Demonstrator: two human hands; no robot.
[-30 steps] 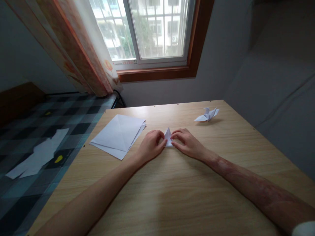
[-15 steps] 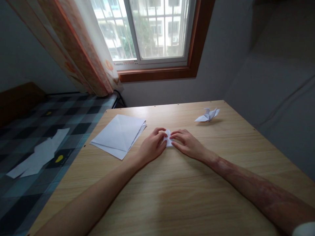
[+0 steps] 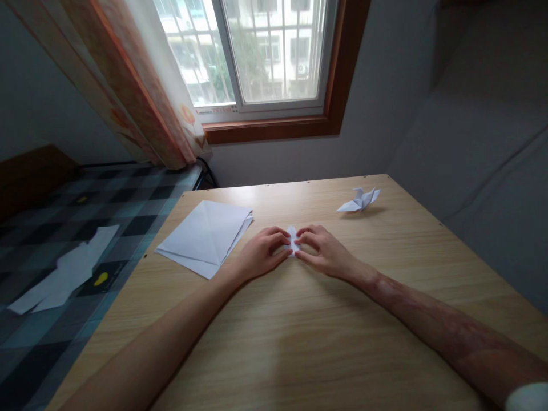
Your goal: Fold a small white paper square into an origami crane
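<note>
A small folded piece of white paper (image 3: 293, 242) lies on the wooden table (image 3: 295, 331) between my two hands. My left hand (image 3: 268, 250) has its fingers curled onto the paper's left side, with the thumb at the near edge. From the other side, the bent fingers and thumb of my right hand (image 3: 323, 250) grip its right edge. Only a narrow middle strip and the far tip of the paper show; the hands cover the rest.
A stack of square white sheets (image 3: 205, 234) lies left of my hands. At the back right stands a folded paper crane (image 3: 360, 201). Cut paper scraps (image 3: 68, 271) rest on the checked bed (image 3: 34, 359). A window (image 3: 274, 57) and curtain (image 3: 141, 85) are behind the table.
My fingers have shifted slightly on the folded paper, the left hand's fingertips now a bit lower and flatter. The whole view has moved very slightly; the crane and stack stay put.
</note>
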